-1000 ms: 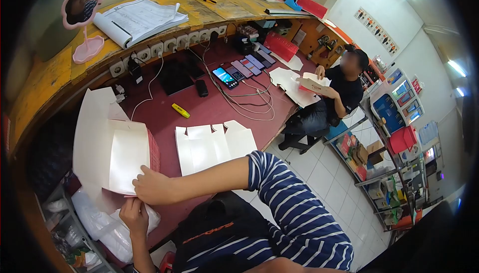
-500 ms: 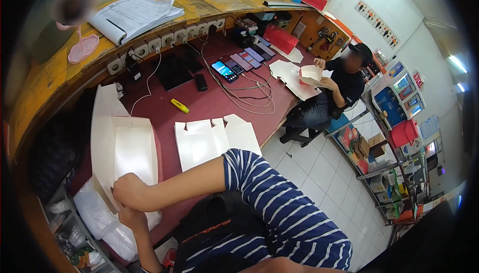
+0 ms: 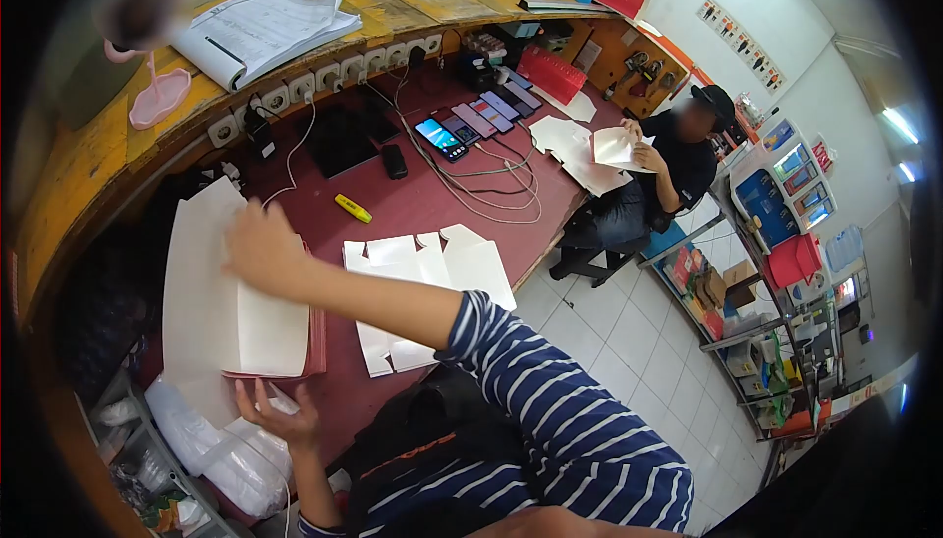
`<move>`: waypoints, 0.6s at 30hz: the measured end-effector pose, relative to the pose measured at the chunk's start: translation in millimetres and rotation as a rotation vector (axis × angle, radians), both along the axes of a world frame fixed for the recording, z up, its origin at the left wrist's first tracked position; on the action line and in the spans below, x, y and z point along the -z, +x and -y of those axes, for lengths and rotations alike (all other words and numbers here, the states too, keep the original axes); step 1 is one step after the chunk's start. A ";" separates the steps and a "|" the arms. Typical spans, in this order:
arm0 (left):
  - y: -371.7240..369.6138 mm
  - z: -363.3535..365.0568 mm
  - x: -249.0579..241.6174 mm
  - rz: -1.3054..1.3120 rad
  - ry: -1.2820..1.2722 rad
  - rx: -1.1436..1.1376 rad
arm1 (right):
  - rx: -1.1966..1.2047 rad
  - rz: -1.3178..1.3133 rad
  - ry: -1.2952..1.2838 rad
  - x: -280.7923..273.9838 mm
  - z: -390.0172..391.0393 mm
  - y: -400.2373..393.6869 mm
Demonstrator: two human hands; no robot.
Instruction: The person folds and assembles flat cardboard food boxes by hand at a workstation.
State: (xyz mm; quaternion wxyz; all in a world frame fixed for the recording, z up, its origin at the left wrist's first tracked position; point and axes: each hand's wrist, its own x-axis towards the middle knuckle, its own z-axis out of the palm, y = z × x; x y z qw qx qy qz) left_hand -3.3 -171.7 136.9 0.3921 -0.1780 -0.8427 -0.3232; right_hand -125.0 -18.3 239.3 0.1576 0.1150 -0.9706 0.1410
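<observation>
A white cardboard box (image 3: 273, 327) with red outer sides lies on the dark red table in front of me, its long lid panel (image 3: 192, 283) spread to the left. Over the upper part of the box is my right hand (image 3: 263, 251), its fingers smeared by motion. My left hand (image 3: 283, 414) is palm up at the near edge of the box, fingers apart and fingertips close to its red rim. To the right lies a flat, unfolded white carton sheet (image 3: 432, 278) with cut tabs.
A yellow highlighter (image 3: 354, 208), several phones (image 3: 481, 117) and tangled cables (image 3: 481, 199) lie farther back. Plastic-wrapped packs (image 3: 231, 464) sit near a grey bin (image 3: 147, 459). At the table's far end, a person (image 3: 678, 155) in black handles another white carton (image 3: 619, 150).
My right hand has moved up from the box's near corner to its upper part. My left hand has opened below the near edge. The box's raised end flap now looks lowered.
</observation>
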 end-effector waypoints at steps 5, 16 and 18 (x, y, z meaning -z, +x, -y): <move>-24.7 -20.5 5.2 -0.126 -0.199 -0.033 | 0.071 0.236 -0.196 5.1 -23.6 -36.5; -38.9 -15.5 16.5 -0.330 -0.021 0.118 | 0.133 -0.137 -0.553 12.7 -46.5 -24.9; -27.4 -17.9 9.2 -0.295 -0.010 0.095 | 0.136 -0.170 -0.848 16.7 -64.6 3.0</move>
